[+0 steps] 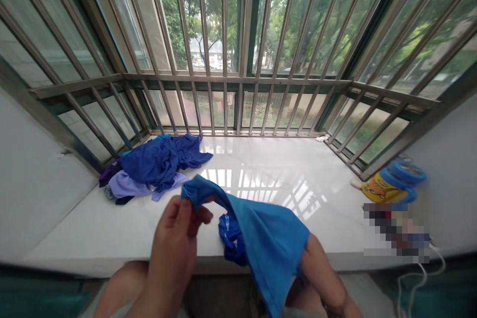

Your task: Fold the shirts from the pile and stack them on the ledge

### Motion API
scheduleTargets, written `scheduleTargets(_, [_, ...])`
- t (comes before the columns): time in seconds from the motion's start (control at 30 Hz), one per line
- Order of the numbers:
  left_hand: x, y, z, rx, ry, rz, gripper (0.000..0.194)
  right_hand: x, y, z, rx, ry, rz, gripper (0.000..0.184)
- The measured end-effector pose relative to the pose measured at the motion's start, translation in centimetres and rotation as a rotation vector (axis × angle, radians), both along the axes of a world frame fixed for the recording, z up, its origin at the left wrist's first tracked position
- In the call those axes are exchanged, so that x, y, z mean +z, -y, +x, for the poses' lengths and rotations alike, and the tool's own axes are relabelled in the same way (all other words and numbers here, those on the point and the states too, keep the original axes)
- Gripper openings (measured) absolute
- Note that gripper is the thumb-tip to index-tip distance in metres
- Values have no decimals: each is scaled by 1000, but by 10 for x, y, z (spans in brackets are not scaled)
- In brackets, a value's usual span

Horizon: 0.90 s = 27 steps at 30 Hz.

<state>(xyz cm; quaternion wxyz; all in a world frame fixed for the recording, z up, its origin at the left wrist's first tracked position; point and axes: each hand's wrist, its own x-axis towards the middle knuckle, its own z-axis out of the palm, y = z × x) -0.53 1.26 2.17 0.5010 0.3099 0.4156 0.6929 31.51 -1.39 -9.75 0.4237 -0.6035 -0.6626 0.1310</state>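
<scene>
A bright blue garment stretches between my two hands above the front of the white ledge; its exact kind does not show. My left hand pinches its gathered upper left end between thumb and fingers. At the garment's right edge, my right hand reaches behind or into the fabric, which hides the fingers. The lower part hangs down past the ledge's front edge. Partly covered by it, a crumpled darker blue item with small white marks lies at the edge of the ledge.
A pile of clothes, navy on top and lavender below, lies at the back left of the ledge. A blue and yellow container stands at right, near a blurred-out patch and a white cable. Metal bars enclose the window.
</scene>
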Motion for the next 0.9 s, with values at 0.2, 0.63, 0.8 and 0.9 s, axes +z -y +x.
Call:
scheduleTargets(0.2, [14, -27, -18, 43, 45, 3, 40, 38, 2, 0, -17, -117, -112, 46])
scheduleTargets(0.63, [3, -11, -15, -208, -193, -120, 47, -51, -20, -86, 262, -176, -347, 24])
scheduleTargets(0.8, [4, -18, -38, -44, -199, -108, 45, -21, -25, -59, 117, -368, -339, 43])
scheduleTargets(0.9, [3, -25, -46, 5, -205, -105, 45, 5, -26, -35, 59, -407, -313, 52])
